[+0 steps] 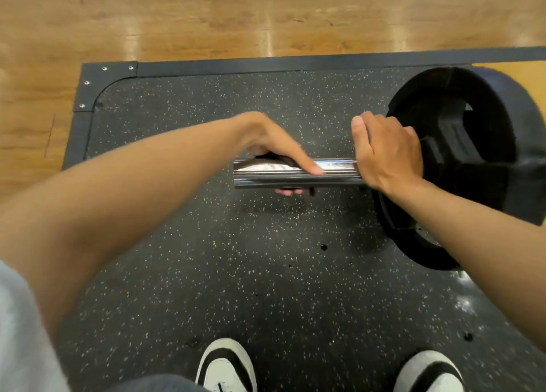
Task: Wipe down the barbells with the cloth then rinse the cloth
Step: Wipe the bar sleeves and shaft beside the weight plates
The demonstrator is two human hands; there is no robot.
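Here, the step: wiping the bar's bare end.
Bar: the chrome barbell sleeve (295, 174) lies level above the speckled rubber mat (206, 258), its free end pointing toward the mat's left edge.
Left hand: the left hand (274, 152) wraps over the bar, apparently pressing a dark cloth (273, 158) against it; only a sliver shows under the palm.
Right hand: the right hand (384, 152) clenches the bar beside the black plate (455, 167), probably steadying it.
Cloth versus grip: between palm and metal, near the free end.
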